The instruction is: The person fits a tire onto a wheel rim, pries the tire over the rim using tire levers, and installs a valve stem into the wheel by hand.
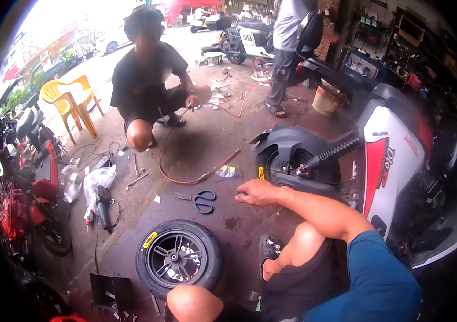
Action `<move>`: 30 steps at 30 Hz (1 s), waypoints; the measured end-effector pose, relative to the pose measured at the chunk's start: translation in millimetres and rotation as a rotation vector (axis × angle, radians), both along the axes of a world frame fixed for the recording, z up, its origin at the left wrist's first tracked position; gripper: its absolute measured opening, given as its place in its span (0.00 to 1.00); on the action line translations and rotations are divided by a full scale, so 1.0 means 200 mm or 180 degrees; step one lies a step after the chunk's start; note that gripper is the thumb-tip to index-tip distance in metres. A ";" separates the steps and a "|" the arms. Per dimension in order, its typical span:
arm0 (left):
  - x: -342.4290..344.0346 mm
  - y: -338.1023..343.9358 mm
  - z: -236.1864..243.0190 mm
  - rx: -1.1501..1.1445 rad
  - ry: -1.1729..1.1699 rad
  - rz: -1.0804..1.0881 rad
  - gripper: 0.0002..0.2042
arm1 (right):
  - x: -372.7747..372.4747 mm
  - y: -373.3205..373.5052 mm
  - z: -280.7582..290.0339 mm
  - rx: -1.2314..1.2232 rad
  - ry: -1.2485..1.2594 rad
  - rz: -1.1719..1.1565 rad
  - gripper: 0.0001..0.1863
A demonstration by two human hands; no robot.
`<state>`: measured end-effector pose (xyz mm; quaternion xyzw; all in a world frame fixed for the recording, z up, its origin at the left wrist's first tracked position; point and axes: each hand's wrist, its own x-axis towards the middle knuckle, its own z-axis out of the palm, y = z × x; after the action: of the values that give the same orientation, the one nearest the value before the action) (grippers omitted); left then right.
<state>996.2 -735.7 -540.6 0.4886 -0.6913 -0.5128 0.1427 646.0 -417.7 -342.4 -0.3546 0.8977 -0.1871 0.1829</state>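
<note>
My right hand (256,192) hangs in front of my right knee, its forearm passing just above the knee. The fingers are loosely bent and partly foreshortened, with nothing visible in them. To its left, blue-handled scissors (204,203) lie on the floor. A small wheel with a black tyre (208,268) lies flat before my left knee, showing a yellow label and a spoked rim. Beyond my right hand is a scooter's rear wheel (267,161) under a black fender. My left hand is out of view.
A person in black (145,75) squats ahead near a red hose (170,177). Another person (285,43) stands behind. A white-and-red scooter body (376,145) fills the right side. At left are parked scooters (49,180), yellow chairs (73,104), a power tool (103,206) and loose metal tools (136,170).
</note>
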 end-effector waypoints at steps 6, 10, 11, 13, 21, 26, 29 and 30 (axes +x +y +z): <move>-0.09 -0.07 -0.01 0.0996 0.0885 0.0823 0.22 | -0.41 -0.18 -0.35 -0.0069 -0.0037 0.0040 0.18; -0.23 -0.18 0.13 0.1272 0.1317 0.1006 0.23 | -0.64 -0.30 -0.62 -0.0535 -0.0078 -0.0205 0.19; -0.26 -0.21 0.14 0.1303 0.1396 0.0877 0.23 | -0.66 -0.32 -0.66 -0.0768 -0.0395 -0.0436 0.20; -0.45 -0.30 0.33 0.1019 0.1175 0.0223 0.28 | -0.65 -0.36 -0.64 -0.0966 -0.0887 -0.0795 0.21; -1.13 -0.09 0.85 -0.0679 -0.0973 -0.0504 0.45 | -0.33 -0.13 -0.03 -0.1170 -0.1544 -0.2007 0.23; -1.47 0.13 1.20 -0.1221 -0.1763 -0.1782 0.44 | -0.05 0.19 0.53 -0.1092 -0.1147 -0.2046 0.21; -1.45 0.16 1.47 -0.1491 -0.1764 -0.2335 0.42 | 0.18 0.49 0.81 -0.0818 -0.1383 -0.2748 0.16; -1.45 0.15 1.54 -0.1578 -0.1760 -0.2632 0.42 | 0.26 0.60 0.86 -0.0640 -0.1264 -0.2873 0.15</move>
<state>707.2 -704.9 -232.7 0.2447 -0.9372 -0.2007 -0.1465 697.6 -297.7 -170.3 0.0956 0.8869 -0.3970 0.2159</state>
